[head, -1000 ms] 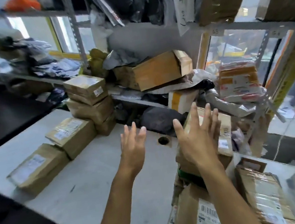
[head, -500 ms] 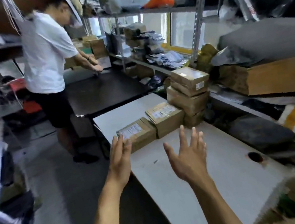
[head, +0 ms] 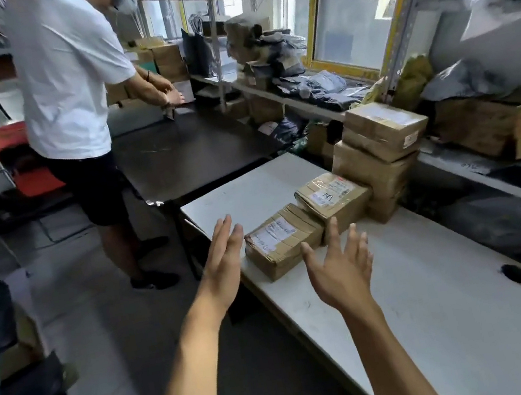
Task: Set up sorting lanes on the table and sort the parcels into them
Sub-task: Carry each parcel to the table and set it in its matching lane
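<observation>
White table [head: 425,290] holds 2 labelled parcels [head: 282,240] side by side at its far left, a stack [head: 380,155] of boxes touching the farther one. Left hand [head: 226,266] and right hand [head: 340,270] hover at the near parcel, fingers straight and spread, gripping nothing.

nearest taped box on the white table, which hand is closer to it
Left, narrowly. The left hand hovers just off the nearest taped box's left end; the right hand hangs slightly before its front right corner. Neither touches it.
</observation>
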